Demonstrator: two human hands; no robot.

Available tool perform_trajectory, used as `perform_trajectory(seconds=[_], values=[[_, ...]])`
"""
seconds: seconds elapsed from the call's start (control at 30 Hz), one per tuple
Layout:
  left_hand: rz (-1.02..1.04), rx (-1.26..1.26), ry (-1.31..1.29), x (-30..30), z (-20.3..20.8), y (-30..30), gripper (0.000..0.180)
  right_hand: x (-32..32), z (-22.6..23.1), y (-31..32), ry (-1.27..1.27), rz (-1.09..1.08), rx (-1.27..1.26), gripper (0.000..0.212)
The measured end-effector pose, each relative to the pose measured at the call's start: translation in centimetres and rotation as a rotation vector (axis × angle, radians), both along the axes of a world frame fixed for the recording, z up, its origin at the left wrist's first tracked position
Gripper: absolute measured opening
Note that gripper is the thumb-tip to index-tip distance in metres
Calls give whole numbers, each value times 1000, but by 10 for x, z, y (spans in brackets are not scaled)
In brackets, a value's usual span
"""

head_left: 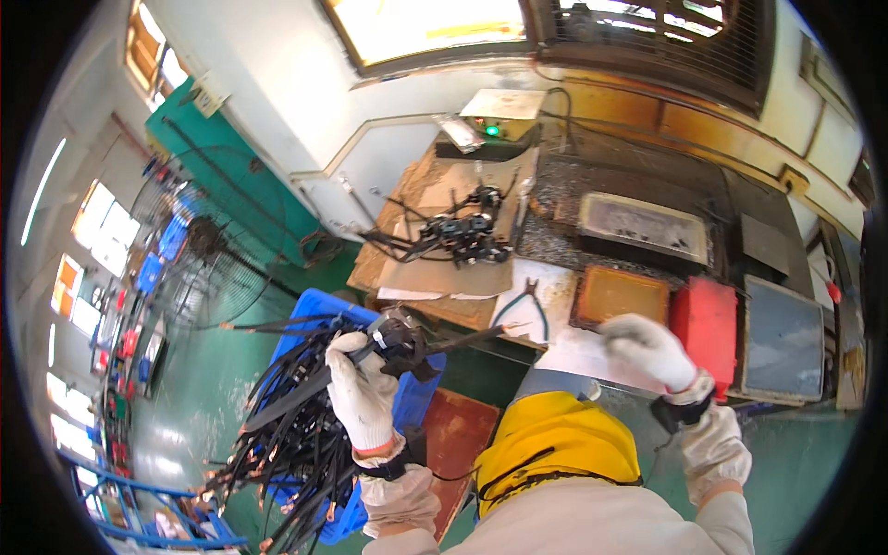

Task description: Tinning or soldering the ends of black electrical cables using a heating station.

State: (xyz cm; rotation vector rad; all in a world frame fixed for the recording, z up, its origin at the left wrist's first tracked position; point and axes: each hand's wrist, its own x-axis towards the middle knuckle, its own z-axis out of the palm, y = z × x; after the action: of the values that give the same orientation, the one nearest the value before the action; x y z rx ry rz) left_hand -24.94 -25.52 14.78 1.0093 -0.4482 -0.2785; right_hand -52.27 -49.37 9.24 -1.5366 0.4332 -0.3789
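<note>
My left hand [359, 393], in a white knitted glove, is closed round a black cable [301, 398] with a bulky dark part [400, 344] at its upper end. It holds this over a blue crate [416, 398] heaped with black cables [268, 453], several with copper-coloured ends. My right hand [646, 350], gloved too, is over the bench's front edge, between an amber-filled tray [622, 298] and a red box [705, 333]. Motion smears its fingers. Pliers with blue-green handles [541, 319] lie on white paper left of the tray.
Finished-looking black cable parts [462, 236] are piled on cardboard at the bench's left. Behind them stands a device with a green light [492, 130]. A grey-white tray [643, 227] and a blue-grey panel [783, 338] lie right. A floor fan [208, 239] stands left.
</note>
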Motion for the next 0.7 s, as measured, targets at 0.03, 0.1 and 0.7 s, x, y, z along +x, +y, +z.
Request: perform_trajectory(seconds=[0.03, 0.1, 0.7], values=[[-46, -60, 19, -6, 0, -10, 35, 10, 0, 11, -30, 44, -48, 37], [-268, -176, 33, -21, 3, -22, 31, 25, 11, 28, -32, 147, 126, 54], [-497, 0, 91, -80, 4, -58, 32, 54, -55, 45, -36, 55, -281, 43]])
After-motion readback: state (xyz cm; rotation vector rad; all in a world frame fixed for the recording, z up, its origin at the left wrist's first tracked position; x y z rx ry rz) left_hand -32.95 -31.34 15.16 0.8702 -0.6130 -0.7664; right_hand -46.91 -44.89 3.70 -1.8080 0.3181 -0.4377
